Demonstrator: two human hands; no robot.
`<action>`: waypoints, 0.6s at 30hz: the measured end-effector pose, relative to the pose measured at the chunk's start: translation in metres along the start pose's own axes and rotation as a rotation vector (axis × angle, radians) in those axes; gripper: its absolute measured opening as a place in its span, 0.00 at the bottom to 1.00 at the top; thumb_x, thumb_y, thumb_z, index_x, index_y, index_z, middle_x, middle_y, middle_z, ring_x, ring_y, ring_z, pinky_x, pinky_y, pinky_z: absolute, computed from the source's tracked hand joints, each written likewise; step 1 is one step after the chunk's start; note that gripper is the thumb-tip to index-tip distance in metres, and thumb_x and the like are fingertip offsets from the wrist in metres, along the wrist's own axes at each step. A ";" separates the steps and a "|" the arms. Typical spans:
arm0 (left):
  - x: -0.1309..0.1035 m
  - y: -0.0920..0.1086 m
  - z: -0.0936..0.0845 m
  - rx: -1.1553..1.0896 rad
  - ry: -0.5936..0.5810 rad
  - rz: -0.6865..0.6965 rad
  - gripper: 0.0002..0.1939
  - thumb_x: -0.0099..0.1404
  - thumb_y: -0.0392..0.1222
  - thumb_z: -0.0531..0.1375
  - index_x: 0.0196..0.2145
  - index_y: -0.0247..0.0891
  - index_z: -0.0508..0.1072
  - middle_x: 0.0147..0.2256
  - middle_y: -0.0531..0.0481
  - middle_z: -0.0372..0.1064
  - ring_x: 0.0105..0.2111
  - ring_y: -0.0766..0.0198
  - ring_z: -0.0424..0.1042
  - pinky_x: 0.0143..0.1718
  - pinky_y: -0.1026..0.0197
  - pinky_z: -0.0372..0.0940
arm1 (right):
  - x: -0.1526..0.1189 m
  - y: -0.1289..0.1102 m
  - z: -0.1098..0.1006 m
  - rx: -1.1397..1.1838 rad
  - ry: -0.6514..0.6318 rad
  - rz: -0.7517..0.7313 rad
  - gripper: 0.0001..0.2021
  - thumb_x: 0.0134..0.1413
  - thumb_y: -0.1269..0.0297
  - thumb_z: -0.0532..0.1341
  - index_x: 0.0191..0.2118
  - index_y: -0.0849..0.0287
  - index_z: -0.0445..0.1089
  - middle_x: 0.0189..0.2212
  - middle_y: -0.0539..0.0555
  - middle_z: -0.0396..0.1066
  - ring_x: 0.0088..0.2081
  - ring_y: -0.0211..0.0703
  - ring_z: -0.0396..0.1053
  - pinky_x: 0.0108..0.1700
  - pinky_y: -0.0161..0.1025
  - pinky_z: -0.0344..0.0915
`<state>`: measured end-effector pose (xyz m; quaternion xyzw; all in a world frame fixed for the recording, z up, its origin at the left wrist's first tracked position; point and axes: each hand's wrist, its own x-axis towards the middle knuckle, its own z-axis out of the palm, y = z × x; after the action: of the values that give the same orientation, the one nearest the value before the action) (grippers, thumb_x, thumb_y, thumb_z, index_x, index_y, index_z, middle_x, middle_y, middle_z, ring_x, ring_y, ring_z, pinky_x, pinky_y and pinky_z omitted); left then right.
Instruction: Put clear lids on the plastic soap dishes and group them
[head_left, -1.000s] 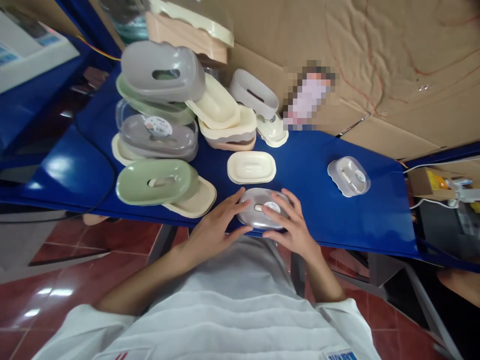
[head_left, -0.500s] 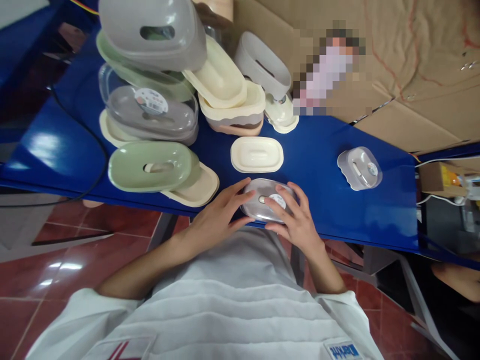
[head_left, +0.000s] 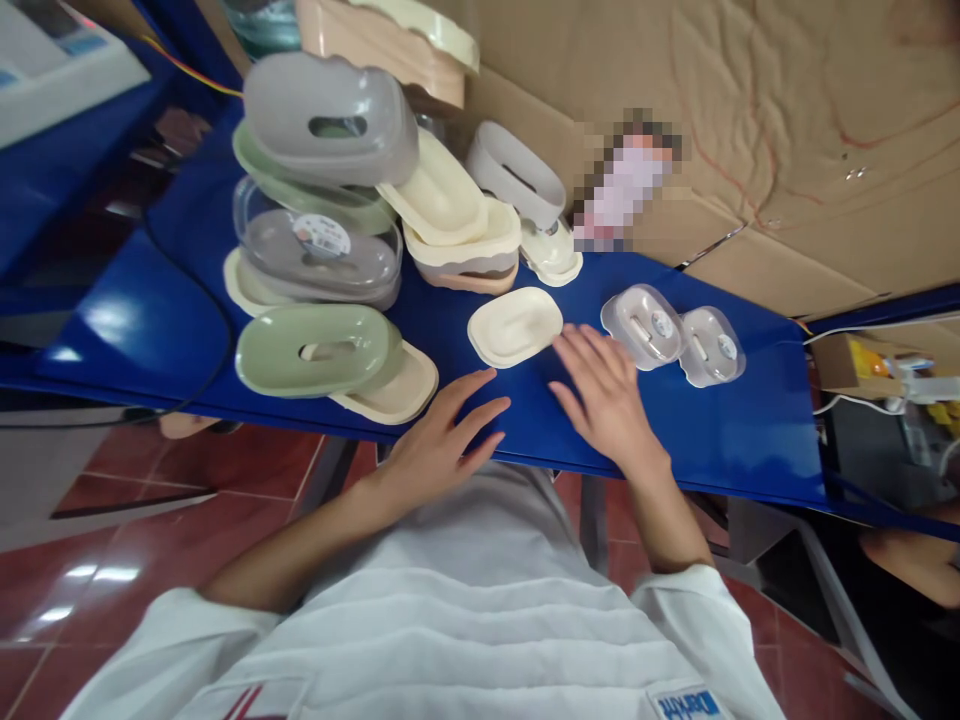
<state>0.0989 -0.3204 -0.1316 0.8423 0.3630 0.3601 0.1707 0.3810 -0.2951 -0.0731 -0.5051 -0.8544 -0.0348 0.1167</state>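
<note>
Now both our hands empty and spread flat, left hand at the near edge of the blue table, right hand palm down, fingertips beside the cream dish, clear-lidded box just right.

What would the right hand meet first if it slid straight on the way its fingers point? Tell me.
The right hand lies flat and open on the blue table, fingers aimed up and slightly left. Going straight on, it would probably first meet the cream dish, whose right edge is just by the fingertips; the clear-lidded boxes lie further right.
</note>
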 end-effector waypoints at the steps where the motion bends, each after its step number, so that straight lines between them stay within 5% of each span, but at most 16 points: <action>1: -0.002 0.000 -0.001 0.002 0.022 0.017 0.23 0.75 0.35 0.64 0.66 0.42 0.70 0.68 0.34 0.66 0.69 0.46 0.69 0.67 0.41 0.71 | 0.011 -0.007 0.002 0.032 -0.068 -0.053 0.30 0.79 0.60 0.55 0.80 0.54 0.53 0.76 0.62 0.61 0.78 0.58 0.56 0.78 0.63 0.52; 4: -0.007 0.001 -0.004 0.021 0.087 0.074 0.24 0.73 0.33 0.65 0.65 0.43 0.72 0.67 0.36 0.68 0.68 0.47 0.70 0.67 0.42 0.72 | 0.033 -0.018 0.006 0.096 -0.195 -0.135 0.24 0.79 0.62 0.55 0.74 0.58 0.65 0.71 0.64 0.69 0.72 0.58 0.66 0.76 0.65 0.54; 7: -0.009 -0.001 -0.005 0.132 0.098 0.067 0.25 0.72 0.33 0.66 0.65 0.42 0.73 0.67 0.35 0.69 0.68 0.44 0.70 0.66 0.40 0.72 | 0.047 -0.017 0.003 0.170 -0.182 -0.196 0.21 0.80 0.58 0.55 0.69 0.57 0.71 0.62 0.62 0.78 0.62 0.54 0.75 0.71 0.60 0.62; 13: -0.005 -0.007 0.001 0.243 -0.065 0.111 0.23 0.73 0.31 0.62 0.64 0.41 0.74 0.67 0.38 0.72 0.68 0.44 0.71 0.70 0.37 0.68 | 0.104 -0.012 0.000 0.113 0.026 -0.153 0.24 0.80 0.59 0.51 0.72 0.58 0.68 0.69 0.62 0.71 0.70 0.57 0.67 0.71 0.56 0.62; 18: -0.008 -0.006 -0.005 0.219 -0.024 0.115 0.19 0.74 0.31 0.62 0.60 0.41 0.75 0.67 0.38 0.72 0.67 0.47 0.72 0.68 0.39 0.71 | 0.162 0.004 0.015 0.046 0.125 -0.049 0.26 0.78 0.64 0.48 0.75 0.60 0.63 0.73 0.63 0.65 0.74 0.60 0.60 0.74 0.62 0.56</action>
<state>0.0885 -0.3221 -0.1359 0.8795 0.3492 0.3177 0.0611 0.3073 -0.1523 -0.0497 -0.4781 -0.8581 -0.0497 0.1806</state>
